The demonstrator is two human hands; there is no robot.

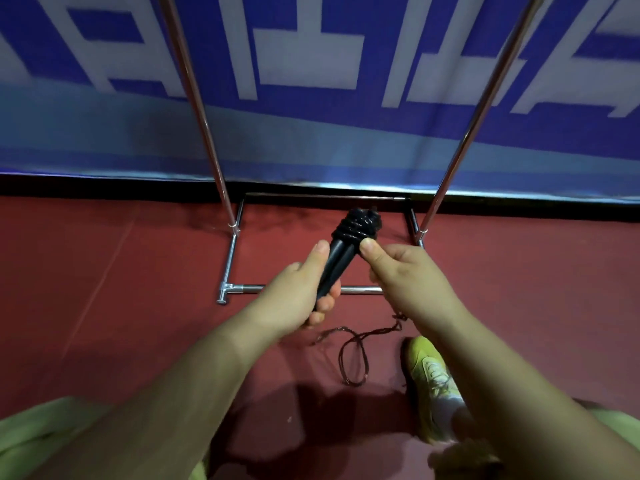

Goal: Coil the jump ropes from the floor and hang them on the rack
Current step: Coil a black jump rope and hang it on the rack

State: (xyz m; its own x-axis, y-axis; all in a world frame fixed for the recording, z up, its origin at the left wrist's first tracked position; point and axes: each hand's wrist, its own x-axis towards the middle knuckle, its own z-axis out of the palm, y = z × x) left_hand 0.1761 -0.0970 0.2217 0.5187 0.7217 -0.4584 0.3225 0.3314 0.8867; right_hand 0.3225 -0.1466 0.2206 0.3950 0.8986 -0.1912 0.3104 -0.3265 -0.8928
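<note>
Hands meet in the middle of the head view, both on the black jump rope (346,247). Left hand (301,289) grips the paired black handles low down, fingers curled round them from beneath, thumb laid straight along the near side. Right hand (405,275) comes in from the right, thumb and fingers pinching at the handles just below the wound part, though what exactly lies under those fingertips is hidden. Black cord is wrapped in tight turns around the far end of the handles, forming a knobby bundle that points away and up. The bundle is held in the air above the red floor (121,289), over the base of the metal rack (232,261).

Rack stands just beyond the hands: two shiny poles rise and lean outward to the left and right, and a rectangle of chrome tubes lies flat on the floor. Behind it, a blue and white banner (311,133) covers the far wall.

Near side now: a second rope (353,355), thin and brownish, lies loose on the floor in a loop, just left of a yellow-green shoe (429,375). Pale green cloth (41,431) shows at the near left corner.
</note>
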